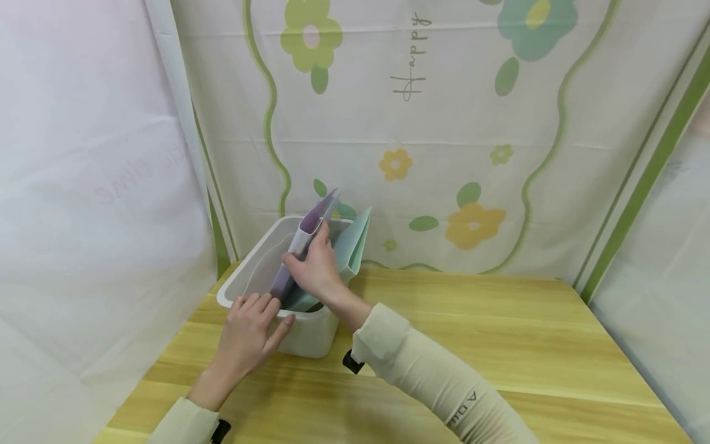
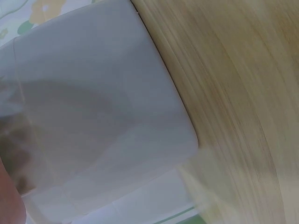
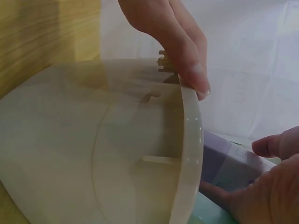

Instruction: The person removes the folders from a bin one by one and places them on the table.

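- Firstly, at the far left, a pale white curtain [image 1: 83,185] is hung as a side wall, so the work space is closed in.
- Next, the left hand [image 1: 246,336] is laid on the near rim of the white bin [image 1: 310,336]. Its fingers [image 1: 261,305] are kept straight and a little apart, pressed flat on the rim; nothing is gripped. By this press the bin is most likely kept from sliding on the smooth wood.
- The bin is made of smooth, hard plastic with round corners. It is stood at the back left of the desk [image 1: 499,345], close to the curtain wall. From the left wrist view, its outer wall [image 2: 93,102] is seen as plain and a bit shiny.
- A purple folder [image 1: 313,222] is held in the right hand [image 1: 316,268]. The fingers are curled round its edge and clamped on it. The folder is flat, thin and stiff, and it is tilted with its lower end inside the bin.
- Just beside it, a light green folder [image 1: 355,243] is leaned in the bin too, with its top poking out.
- The desk is made of light yellow wood with long grain lines.
- Behind, a soft cloth with flowers [image 1: 471,225] and wavy green lines is hung as a back wall.
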{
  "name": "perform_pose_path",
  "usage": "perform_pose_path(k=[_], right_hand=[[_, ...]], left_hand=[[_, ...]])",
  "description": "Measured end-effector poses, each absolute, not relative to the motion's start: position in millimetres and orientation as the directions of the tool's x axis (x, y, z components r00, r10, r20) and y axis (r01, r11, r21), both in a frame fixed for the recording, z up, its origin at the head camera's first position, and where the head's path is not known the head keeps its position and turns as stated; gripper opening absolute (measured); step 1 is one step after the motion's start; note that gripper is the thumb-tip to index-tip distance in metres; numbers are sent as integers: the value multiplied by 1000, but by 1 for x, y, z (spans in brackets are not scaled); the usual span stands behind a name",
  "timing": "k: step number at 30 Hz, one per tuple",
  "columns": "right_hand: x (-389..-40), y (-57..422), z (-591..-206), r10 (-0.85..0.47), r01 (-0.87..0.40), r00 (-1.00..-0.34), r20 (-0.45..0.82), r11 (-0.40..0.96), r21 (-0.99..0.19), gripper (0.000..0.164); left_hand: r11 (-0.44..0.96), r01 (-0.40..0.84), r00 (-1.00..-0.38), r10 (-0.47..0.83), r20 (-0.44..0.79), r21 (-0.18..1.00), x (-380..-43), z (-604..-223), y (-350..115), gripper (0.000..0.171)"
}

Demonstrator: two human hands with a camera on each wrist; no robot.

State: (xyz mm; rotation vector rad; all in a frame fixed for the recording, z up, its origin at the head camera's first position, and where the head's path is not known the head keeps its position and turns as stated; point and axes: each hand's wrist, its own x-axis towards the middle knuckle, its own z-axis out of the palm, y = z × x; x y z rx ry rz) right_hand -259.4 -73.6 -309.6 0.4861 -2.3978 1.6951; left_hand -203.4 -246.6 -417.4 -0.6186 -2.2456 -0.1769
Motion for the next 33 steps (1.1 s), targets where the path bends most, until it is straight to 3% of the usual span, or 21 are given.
perform_pose_path(k=[11, 25, 33], right_hand=[[-262, -81, -308, -76, -270, -963, 260, 240, -932, 91], [-264, -82, -308, 7, -253, -967, 255, 103, -962, 57], [-262, -80, -302, -27, -196, -981, 194, 77, -978, 60]], left_hand=[[873, 483, -579, 379, 722, -71, -205, -420, -249, 45], [865, 496, -560, 387, 733, -78, -209, -420, -245, 49], [867, 492, -561, 382, 734, -74, -207, -421, -248, 52]])
